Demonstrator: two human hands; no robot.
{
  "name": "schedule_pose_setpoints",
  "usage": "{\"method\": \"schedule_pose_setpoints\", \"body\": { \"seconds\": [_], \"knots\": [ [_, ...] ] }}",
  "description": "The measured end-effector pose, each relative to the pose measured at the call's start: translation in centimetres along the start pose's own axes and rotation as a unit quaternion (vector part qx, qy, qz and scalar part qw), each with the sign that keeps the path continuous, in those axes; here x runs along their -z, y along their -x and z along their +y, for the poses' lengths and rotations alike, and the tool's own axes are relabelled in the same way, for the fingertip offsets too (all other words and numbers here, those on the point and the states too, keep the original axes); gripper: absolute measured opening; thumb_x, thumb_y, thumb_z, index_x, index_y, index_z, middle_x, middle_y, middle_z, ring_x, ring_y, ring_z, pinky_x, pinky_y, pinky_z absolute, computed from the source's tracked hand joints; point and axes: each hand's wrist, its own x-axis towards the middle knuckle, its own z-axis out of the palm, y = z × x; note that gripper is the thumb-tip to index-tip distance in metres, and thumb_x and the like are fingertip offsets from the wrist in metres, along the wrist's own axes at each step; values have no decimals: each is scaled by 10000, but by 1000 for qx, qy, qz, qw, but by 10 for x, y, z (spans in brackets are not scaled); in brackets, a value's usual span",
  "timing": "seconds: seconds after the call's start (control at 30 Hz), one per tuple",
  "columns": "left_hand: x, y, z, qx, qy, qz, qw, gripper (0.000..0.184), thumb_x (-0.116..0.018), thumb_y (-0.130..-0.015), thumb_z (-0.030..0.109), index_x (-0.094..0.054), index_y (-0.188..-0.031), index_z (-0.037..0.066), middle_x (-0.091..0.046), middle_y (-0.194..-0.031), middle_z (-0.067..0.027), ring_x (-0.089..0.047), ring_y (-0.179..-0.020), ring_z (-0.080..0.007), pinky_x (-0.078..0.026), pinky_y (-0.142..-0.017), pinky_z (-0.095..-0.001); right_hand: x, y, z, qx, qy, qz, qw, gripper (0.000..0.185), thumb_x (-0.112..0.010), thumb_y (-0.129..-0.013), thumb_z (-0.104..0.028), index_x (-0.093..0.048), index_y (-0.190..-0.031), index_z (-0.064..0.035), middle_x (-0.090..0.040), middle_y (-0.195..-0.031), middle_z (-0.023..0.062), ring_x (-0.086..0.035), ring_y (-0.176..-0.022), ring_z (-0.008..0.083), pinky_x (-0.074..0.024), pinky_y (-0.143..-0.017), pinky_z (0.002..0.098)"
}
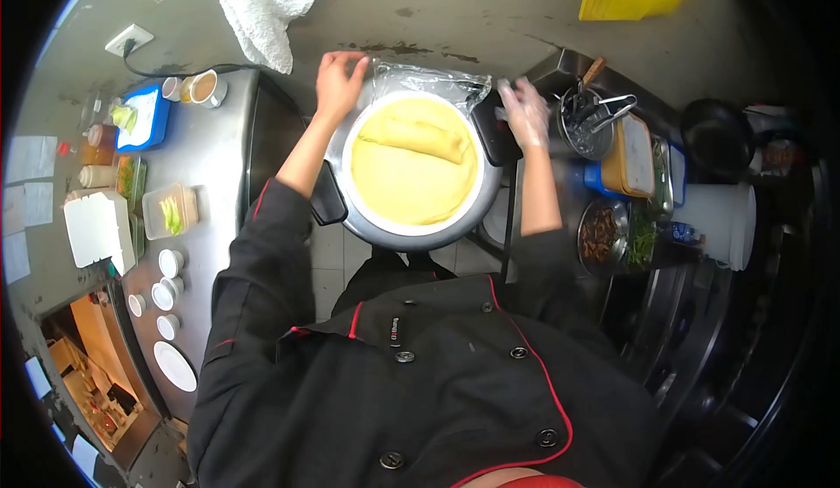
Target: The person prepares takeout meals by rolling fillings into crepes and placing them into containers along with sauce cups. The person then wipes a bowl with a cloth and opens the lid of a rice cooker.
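A round yellow crepe-like sheet [407,189] lies on a white round plate [350,169], with a rolled or folded yellow piece [418,135] across its upper part. The plate rests on a large round pot [398,241] with black handles. Beyond the plate's far edge is crumpled clear plastic film [429,81]. My left hand [340,84], bare, is at the film's left end, fingers apart and empty. On the other side, my right hand [525,114] wears a clear plastic glove; it is beside the film's right end, slightly blurred, fingers apart.
Left, a steel counter [214,182] bears small white cups [171,263], a blue tray [144,119] and a clear container [171,211]. Right, there are a metal bowl with utensils [588,129], a bowl of brown food [601,233] and a black pan [717,134].
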Motion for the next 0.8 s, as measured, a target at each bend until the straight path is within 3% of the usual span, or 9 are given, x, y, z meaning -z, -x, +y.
{"method": "schedule_pose_setpoints", "body": {
  "seconds": [0.07,0.13,0.2,0.27,0.4,0.6,0.8],
  "knots": [
    [29,25,26,-94,82,9,992,255,-701,-833,156,-705,-1082,103,-664,-1044,-152,-636,-984,-304,-506,-852,-361,23,36,7,20,-38,15,999,394,-656,-885,-286,-624,-1158,-4,-677,-982,176,-632,-964,345,-492,-883,415],
    [43,62,43,-223,84,-132,962,289,-684,-831,91,-677,-1119,85,-669,-1089,-120,-630,-1028,-300,-511,-872,-369,24,90,-9,6,-180,3,984,302,-628,-904,-212,-643,-1123,-5,-658,-1005,162,-603,-1022,323,-478,-911,420],
    [43,89,59,-317,47,-185,929,416,-717,-804,163,-636,-1203,81,-618,-1246,-110,-579,-1159,-312,-481,-961,-405,30,133,-42,257,2,-16,966,349,-650,-885,-193,-618,-1182,-12,-611,-1138,178,-551,-1122,326,-437,-982,441],
    [38,101,62,-338,-21,-209,917,528,-730,-784,222,-588,-1274,88,-549,-1345,-113,-519,-1241,-313,-441,-1019,-422,5,156,-53,343,76,-12,936,477,-670,-851,-182,-549,-1276,-2,-537,-1266,196,-493,-1203,357,-397,-1034,460],
    [31,97,60,-319,-32,-263,910,708,-743,-754,291,-488,-1387,104,-443,-1457,-125,-409,-1352,-314,-370,-1095,-443,-27,152,-50,276,34,-35,960,598,-683,-822,-195,-477,-1345,9,-505,-1306,206,-461,-1236,389,-365,-1064,474],
    [34,76,55,-308,59,-303,900,679,-748,-751,240,-505,-1365,82,-522,-1390,-100,-512,-1258,-288,-417,-1055,-413,-41,144,-41,291,38,-3,956,603,-696,-803,-216,-497,-1335,-11,-552,-1223,193,-517,-1157,395,-418,-999,480],
    [26,66,55,-303,22,-301,904,573,-736,-756,155,-564,-1296,70,-617,-1252,-94,-592,-1119,-288,-466,-979,-391,-43,130,-40,320,73,13,945,522,-692,-802,-210,-558,-1282,-57,-597,-1094,162,-572,-994,346,-486,-867,444]
  ]
}}
